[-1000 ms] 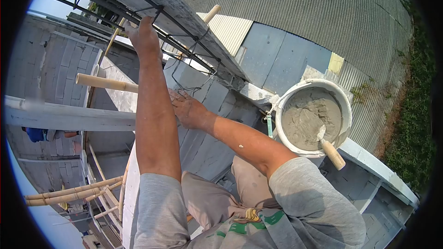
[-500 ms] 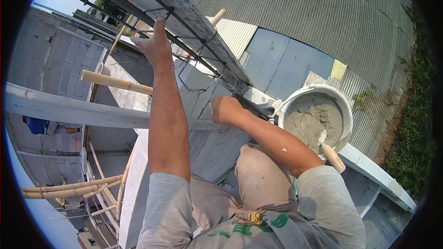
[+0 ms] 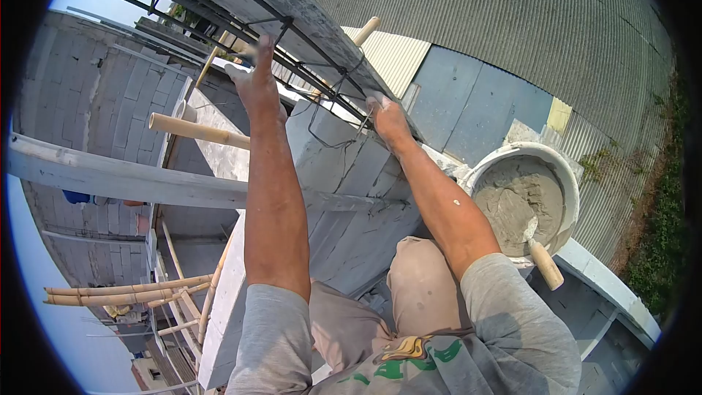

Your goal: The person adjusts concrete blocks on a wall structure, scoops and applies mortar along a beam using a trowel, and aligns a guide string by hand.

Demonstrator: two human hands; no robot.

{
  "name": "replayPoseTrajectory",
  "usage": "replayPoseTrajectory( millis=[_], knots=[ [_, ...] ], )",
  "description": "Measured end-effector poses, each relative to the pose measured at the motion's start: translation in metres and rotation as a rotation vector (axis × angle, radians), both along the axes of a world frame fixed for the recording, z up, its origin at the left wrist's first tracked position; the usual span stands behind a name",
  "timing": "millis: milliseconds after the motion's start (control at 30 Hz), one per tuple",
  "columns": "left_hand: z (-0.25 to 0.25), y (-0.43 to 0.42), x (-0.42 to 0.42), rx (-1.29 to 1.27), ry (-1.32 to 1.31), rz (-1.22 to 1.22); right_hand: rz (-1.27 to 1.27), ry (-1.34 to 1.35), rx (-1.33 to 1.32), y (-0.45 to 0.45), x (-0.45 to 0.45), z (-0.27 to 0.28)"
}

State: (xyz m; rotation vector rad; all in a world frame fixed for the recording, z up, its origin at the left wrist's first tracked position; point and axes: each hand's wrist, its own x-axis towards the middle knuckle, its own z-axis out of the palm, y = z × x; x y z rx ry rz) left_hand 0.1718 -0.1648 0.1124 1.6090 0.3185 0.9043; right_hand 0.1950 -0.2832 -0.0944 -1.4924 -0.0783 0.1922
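Fingers spread, my left hand (image 3: 257, 80) is raised beside the long dark steel bars (image 3: 212, 25), with nothing visible in it. My right hand (image 3: 389, 121) is at the lower right end of the bar cage, against the grey beam (image 3: 322, 33); its fingers are bent around something too small to make out. Thin bent wire (image 3: 325, 132) hangs under the bars between my hands. To the right of my right forearm, a white bucket (image 3: 572, 197) holds grey mortar (image 3: 515, 190). A trowel with a wooden handle (image 3: 545, 264) rests in it, handle over the rim.
A bamboo pole (image 3: 197, 130) juts out left of my left forearm. Below it a pale beam (image 3: 124, 172) crosses toward the block wall (image 3: 329, 227). More bamboo (image 3: 131, 295) stands at lower left. A corrugated roof (image 3: 497, 29) lies beyond the beam.
My right hand has moved from near the block wall up to the end of the steel bars. My left hand has come off the bars and opened. The view has shifted slightly.
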Motion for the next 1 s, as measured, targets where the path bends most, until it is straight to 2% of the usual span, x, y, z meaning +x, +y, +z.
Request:
replayPoseTrajectory(
  millis=[100,167,200,233,367,433,500,567,633,700,733,800,833,867,1000],
  knots=[
    [-0.008,0.011,0.000,-0.091,-0.018,-0.091,0.258,0.164,0.282,0.001,0.012,-0.002],
    [-0.007,0.011,0.001,-0.176,-0.036,-0.088,0.310,0.046,0.208,-0.002,0.009,0.014],
    [-0.002,0.006,0.003,-0.117,-0.048,-0.115,0.326,-0.012,0.162,-0.007,0.005,0.033],
    [0.002,0.002,0.004,-0.204,-0.055,-0.055,0.343,-0.068,0.116,-0.007,0.003,0.043],
    [0.015,-0.007,0.014,-0.364,-0.050,0.056,0.420,0.176,0.360,0.015,0.023,0.036],
    [0.014,0.005,0.026,-0.331,-0.069,-0.052,0.490,0.231,0.532,0.020,0.031,0.033],
    [0.010,0.007,0.037,-0.336,-0.056,0.073,0.545,0.261,0.630,0.027,0.039,0.027],
    [-0.002,0.031,0.042,-0.250,-0.133,-0.090,0.585,0.267,0.651,0.034,0.050,0.016],
    [0.006,0.028,0.043,-0.399,-0.171,-0.016,0.506,0.312,0.339,0.031,0.048,0.037],
    [0.007,0.042,0.048,-0.612,-0.072,0.110,0.429,0.278,0.002,0.018,0.040,0.067],
    [0.003,0.049,0.052,-0.559,-0.069,0.082,0.356,0.298,0.039,0.035,0.042,0.054],
    [-0.016,0.085,0.072,-0.416,-0.165,0.115,0.310,0.147,0.002,0.045,0.041,0.038],
    [-0.010,0.076,0.073,-0.350,-0.186,0.125,0.287,0.073,-0.017,0.038,0.031,0.051],
    [-0.007,0.066,0.072,-0.440,-0.209,0.195,0.143,0.028,-0.138,0.030,0.021,0.064],
    [-0.034,0.106,0.076,-0.380,-0.217,-0.002,0.273,-0.052,-0.231,0.024,0.021,0.067]
  ],
)
